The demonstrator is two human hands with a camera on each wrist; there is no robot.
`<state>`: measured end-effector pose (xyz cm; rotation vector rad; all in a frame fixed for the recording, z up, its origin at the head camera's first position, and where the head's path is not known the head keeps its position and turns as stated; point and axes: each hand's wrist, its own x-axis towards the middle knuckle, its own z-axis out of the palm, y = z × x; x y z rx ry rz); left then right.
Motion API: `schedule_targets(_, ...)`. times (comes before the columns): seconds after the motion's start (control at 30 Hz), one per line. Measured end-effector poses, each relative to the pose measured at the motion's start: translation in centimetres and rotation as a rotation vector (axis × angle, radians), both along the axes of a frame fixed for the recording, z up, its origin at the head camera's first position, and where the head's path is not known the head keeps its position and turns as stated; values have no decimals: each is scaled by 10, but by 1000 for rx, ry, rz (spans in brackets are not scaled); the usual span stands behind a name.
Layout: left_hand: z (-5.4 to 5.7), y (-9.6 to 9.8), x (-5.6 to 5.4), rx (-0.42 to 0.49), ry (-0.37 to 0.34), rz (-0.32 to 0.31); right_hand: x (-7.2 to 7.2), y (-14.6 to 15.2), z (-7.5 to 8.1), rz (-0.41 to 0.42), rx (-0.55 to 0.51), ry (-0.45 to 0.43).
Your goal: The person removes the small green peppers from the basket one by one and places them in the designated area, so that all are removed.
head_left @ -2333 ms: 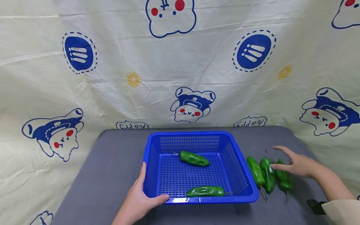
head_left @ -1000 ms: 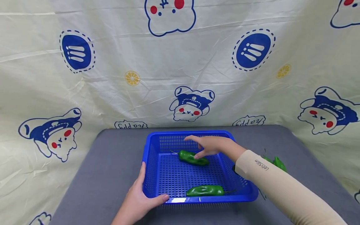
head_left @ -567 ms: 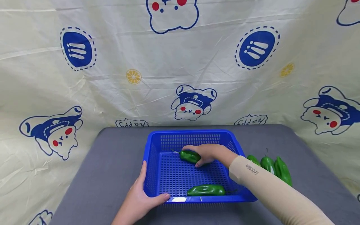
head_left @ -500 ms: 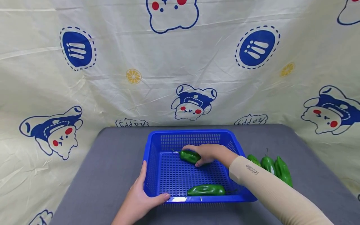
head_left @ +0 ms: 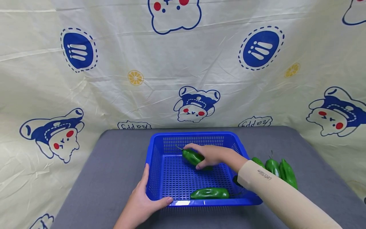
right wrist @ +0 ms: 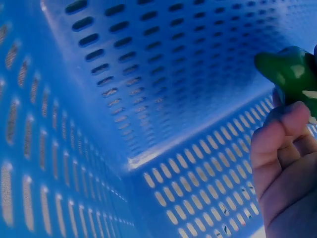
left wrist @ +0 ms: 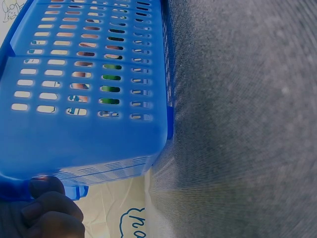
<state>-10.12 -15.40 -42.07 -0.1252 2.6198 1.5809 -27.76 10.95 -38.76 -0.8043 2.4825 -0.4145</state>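
My right hand reaches into the blue plastic basket and grips a green pepper, thumb on the near side and fingers across the far side. The pepper slants, its stem end higher and pointing to the far left. In the right wrist view the tip of this green pepper sticks out past the curled fingers. A second green pepper lies in the basket along the near wall. My left hand holds the basket's near left corner, thumb over the rim; in the left wrist view its fingers curl at the rim.
Several green peppers lie side by side on the grey table just right of the basket, partly behind the right sleeve. A pale printed cloth hangs behind the table's far edge.
My right hand came from the peppers on the right into the basket, closed on the far pepper and tilted its stem end up. The left hand stays at the corner.
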Motion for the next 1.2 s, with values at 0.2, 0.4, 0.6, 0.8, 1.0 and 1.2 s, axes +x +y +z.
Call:
schedule_targets(0.2,1,1,1,-12,-4,4,4,8,18,-36,-133,-13)
schedule_targets(0.4,0,2,1,-27,-8,-1,8,26,41,-83,-227,14)
schedule_targets(0.6,1,2,1,-34,-27,5,10,54,61,-147,-298,39)
schedule_targets(0.8,4,3,2,-34,-48,4,16,86,64,-211,-317,-1)
schedule_targets(1.0,4,3,2,-38,-50,3,25,120,65,-256,-301,5)
schedule_targets(1.2,3,3,2,-29,-38,1,38,152,64,-305,-296,31)
